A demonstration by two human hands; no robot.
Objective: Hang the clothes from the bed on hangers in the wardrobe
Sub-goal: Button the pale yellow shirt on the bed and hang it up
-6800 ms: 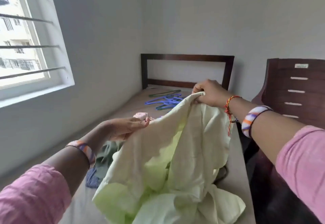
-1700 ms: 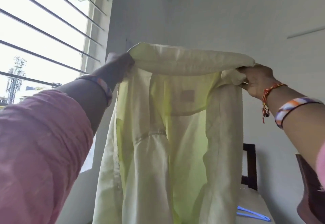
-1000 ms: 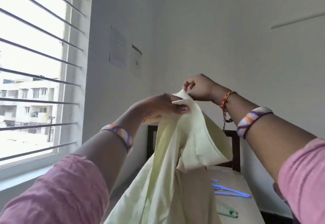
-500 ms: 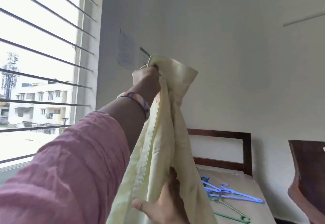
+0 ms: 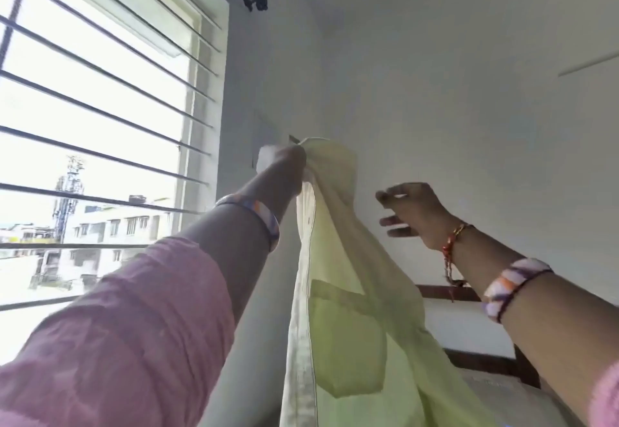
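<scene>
A pale yellow-green shirt [image 5: 348, 292] hangs down in front of me, its chest pocket facing me. My left hand [image 5: 288, 167] is raised high and grips the shirt at its top by the collar. To the right of the cloth, my right hand [image 5: 412, 212] is lifted beside it, fingers loosely spread and holding nothing. No hanger or wardrobe is in view.
A barred window [image 5: 100, 125] fills the left side, with a curtain rod end [image 5: 254, 3] above it. White walls stand ahead. The bed's dark wooden headboard [image 5: 469, 296] and a strip of mattress [image 5: 495, 389] show at lower right.
My right hand has let go of the shirt's lower part and risen beside it on the right. My left hand still holds the top, and my view has tilted upward.
</scene>
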